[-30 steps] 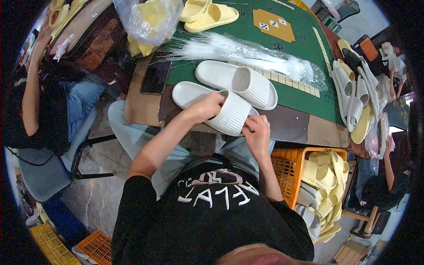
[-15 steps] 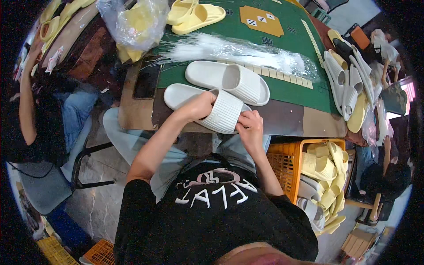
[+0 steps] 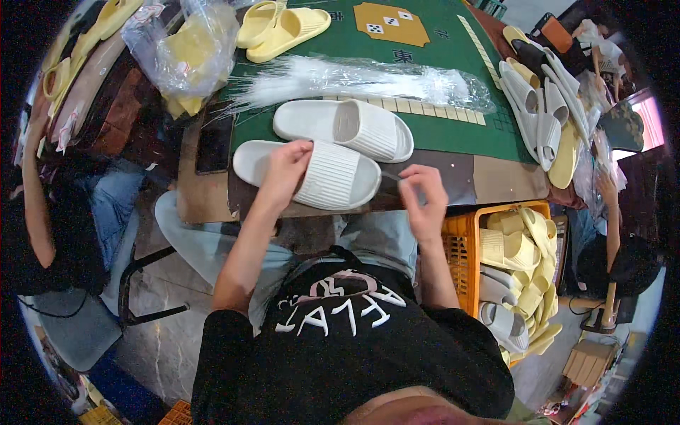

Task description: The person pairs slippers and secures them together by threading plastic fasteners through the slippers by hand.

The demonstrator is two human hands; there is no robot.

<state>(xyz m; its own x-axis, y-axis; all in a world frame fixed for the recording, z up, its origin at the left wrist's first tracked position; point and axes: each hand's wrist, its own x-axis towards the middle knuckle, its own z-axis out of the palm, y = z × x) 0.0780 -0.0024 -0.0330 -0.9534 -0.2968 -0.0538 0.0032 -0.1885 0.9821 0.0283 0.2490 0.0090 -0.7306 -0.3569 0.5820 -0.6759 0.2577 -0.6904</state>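
Two light grey slide slippers lie side by side at the table's near edge, toes to the right. My left hand [image 3: 287, 170] is closed on the near slipper [image 3: 336, 177], its fingers at the opening of the ribbed strap. Behind it the far slipper [image 3: 382, 133] lies untouched. Just right of the near slipper's toe, my right hand [image 3: 425, 198] is raised, slightly blurred, thumb and forefinger together. A thin dark strip [image 3: 390, 176] shows between those fingertips and the toe; its kind is unclear. Beyond the slippers lies a bundle of thin white plastic strands [image 3: 354, 83] in a clear bag.
Yellow slippers [image 3: 290, 32] and a plastic bag [image 3: 185, 57] occupy the far left. More grey slippers [image 3: 542, 113] lie at the right edge. An orange crate [image 3: 462, 262] of yellow and grey slippers stands by my right arm. People sit on both sides.
My right hand has drawn away from the near slipper's toe to the right, with a thin strip at its fingertips. My left hand has shifted on the strap. The whole view has moved slightly.
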